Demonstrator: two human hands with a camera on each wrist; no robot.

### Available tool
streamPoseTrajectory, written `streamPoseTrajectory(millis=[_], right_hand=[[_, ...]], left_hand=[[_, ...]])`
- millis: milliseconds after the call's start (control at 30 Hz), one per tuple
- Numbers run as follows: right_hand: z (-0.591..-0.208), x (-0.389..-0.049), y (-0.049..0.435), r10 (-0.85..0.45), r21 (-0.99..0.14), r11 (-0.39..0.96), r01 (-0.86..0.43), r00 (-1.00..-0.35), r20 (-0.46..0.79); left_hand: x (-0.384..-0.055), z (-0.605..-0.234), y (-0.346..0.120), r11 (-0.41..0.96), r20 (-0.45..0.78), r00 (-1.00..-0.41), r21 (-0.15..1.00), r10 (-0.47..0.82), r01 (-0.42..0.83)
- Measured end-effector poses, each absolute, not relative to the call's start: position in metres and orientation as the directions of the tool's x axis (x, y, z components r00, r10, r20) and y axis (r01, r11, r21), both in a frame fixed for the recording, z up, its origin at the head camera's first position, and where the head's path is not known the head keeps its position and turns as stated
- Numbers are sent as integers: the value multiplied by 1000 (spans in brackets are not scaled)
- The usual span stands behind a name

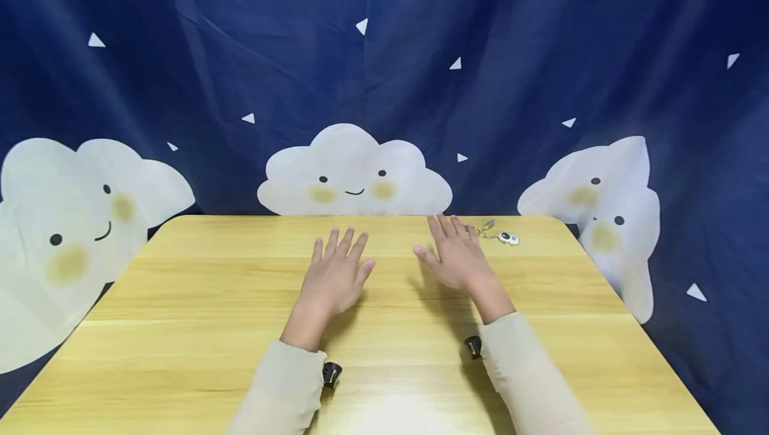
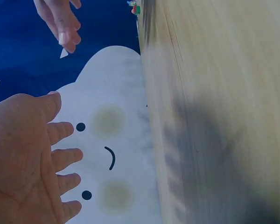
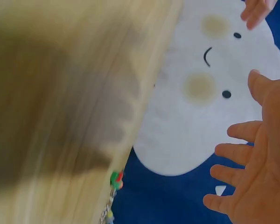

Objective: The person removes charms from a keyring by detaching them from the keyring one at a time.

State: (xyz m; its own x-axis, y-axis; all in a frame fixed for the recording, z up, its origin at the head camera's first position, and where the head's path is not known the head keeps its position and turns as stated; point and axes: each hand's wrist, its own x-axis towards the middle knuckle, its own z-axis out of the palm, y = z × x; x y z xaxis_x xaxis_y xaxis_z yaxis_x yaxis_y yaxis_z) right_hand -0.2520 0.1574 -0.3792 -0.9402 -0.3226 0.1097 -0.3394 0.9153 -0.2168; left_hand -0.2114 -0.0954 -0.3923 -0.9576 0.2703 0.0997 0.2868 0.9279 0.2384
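Yellow wood grain runs across the tabletop (image 1: 198, 335) beneath both hands. Left hand (image 1: 335, 278) and right hand (image 1: 456, 258) are each spread wide, fingers straight and parted, holding nothing. Their shadows fall apart from them, so they seem to hover rather than rest on the wood. A keychain (image 1: 489, 236) lies just beside the right hand, off its little-finger side — partly hidden by those fingers in the head view, though the right wrist view shows it apart from them. Its white charm (image 1: 508, 238) sits outermost from that hand, and a green-and-red charm (image 3: 116, 179) lies at the tabletop's far edge; loose links probably let each piece settle its own way. Behind the left hand, a black device (image 1: 332, 375) juts from the cuff — presumably mounted there to look along the palm.
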Motion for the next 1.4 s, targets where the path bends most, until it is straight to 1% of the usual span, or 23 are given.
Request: streamPoseTrajectory(millis=[133, 400, 567, 700, 800, 933, 1033, 1167, 1400], right_hand=[[-379, -258, 179, -310, -224, 918, -327, -944, 108], [-385, -266, 221, -314, -183, 928, -324, -946, 82], [-393, -275, 242, -315, -165, 934, -318, -948, 39], [-397, -285, 256, -324, -153, 933, -325, -946, 31], [-402, -294, 267, -355, -173, 916, -361, -933, 67], [-413, -307, 279, -407, -237, 871, -430, -903, 142], [-420, -315, 285, -426, -273, 845, -460, -887, 175], [-425, -324, 290, -421, -290, 842, -455, -890, 173], [-425, -338, 289, -384, -311, 861, -403, -915, 125]], left_hand=[[-213, -394, -91, 926, 89, -955, 235, 282, 295], [-219, -398, -80, 909, 92, -943, 249, 320, 333], [-229, -402, -65, 906, 76, -934, 227, 349, 357], [-240, -402, -46, 908, 40, -926, 181, 377, 377], [-249, -401, -29, 903, 15, -915, 152, 404, 401], [-259, -402, -9, 892, -1, -898, 117, 440, 436], [-264, -405, 4, 883, 3, -887, 98, 461, 459], [-270, -407, 16, 876, 5, -879, 91, 476, 474], [-278, -413, 33, 869, -12, -870, 68, 492, 491]])
